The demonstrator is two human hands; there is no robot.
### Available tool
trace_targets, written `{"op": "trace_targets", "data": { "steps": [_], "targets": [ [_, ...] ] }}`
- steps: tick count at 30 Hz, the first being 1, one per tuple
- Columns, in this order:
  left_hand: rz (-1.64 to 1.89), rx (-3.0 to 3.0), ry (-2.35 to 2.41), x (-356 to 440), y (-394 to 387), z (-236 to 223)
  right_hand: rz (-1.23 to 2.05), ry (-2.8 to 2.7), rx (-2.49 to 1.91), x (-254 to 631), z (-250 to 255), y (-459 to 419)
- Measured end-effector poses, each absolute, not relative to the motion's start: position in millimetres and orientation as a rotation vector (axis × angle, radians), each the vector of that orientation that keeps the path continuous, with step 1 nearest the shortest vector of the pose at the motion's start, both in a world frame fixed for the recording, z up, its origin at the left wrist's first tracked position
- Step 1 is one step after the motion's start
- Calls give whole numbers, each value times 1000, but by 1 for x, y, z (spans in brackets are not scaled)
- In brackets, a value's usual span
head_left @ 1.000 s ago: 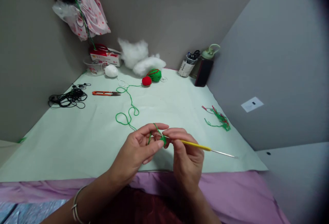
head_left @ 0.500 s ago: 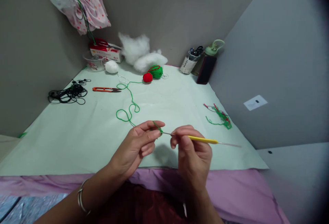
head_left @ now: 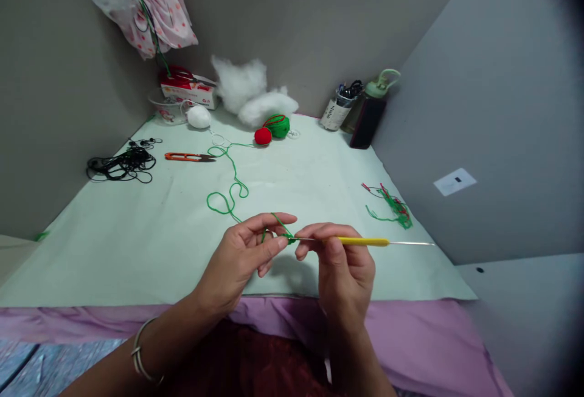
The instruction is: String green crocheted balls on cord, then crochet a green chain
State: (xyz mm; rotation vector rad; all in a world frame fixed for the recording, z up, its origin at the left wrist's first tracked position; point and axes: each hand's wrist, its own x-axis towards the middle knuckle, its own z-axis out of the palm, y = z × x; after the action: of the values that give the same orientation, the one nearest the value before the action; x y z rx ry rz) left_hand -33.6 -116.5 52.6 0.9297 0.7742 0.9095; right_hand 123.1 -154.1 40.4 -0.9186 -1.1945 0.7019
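My right hand (head_left: 344, 263) is closed round the yellow handle of a crochet hook (head_left: 365, 241), which lies nearly level and has bare metal at both ends. Its left tip meets a small piece of green crochet (head_left: 290, 239), pinched between the thumb and a finger of my left hand (head_left: 249, 248). A strand of green yarn (head_left: 237, 189) passes over my raised left index finger and trails in loops across the table to a green yarn ball (head_left: 279, 126). Stitch detail is too small to make out.
Orange thread snips (head_left: 189, 157) and tangled black cord (head_left: 123, 165) lie left. Behind are a red ball (head_left: 263, 136), a white ball (head_left: 199, 117), fluffy stuffing (head_left: 241, 84) and a box (head_left: 191, 90). Right are yarn scraps (head_left: 396, 208), a pen cup (head_left: 335, 114) and a phone (head_left: 367, 123) against a bottle (head_left: 378, 86).
The crochet hook has turned closer to level, and its tip now lies across the green piece. The yarn from my left index finger now slants down to the hook.
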Motion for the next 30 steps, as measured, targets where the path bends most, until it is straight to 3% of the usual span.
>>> {"op": "trace_targets", "data": {
  "steps": [9,16,30],
  "targets": [
    [965,1032,869,-31,-117,51,212,-1564,-934,124,34,-162],
    [969,1052,870,-31,-118,53,125,-1611,-930,120,35,-158],
    [905,919,763,-32,-118,53,682,-1197,-903,122,38,-154]
  ]
}}
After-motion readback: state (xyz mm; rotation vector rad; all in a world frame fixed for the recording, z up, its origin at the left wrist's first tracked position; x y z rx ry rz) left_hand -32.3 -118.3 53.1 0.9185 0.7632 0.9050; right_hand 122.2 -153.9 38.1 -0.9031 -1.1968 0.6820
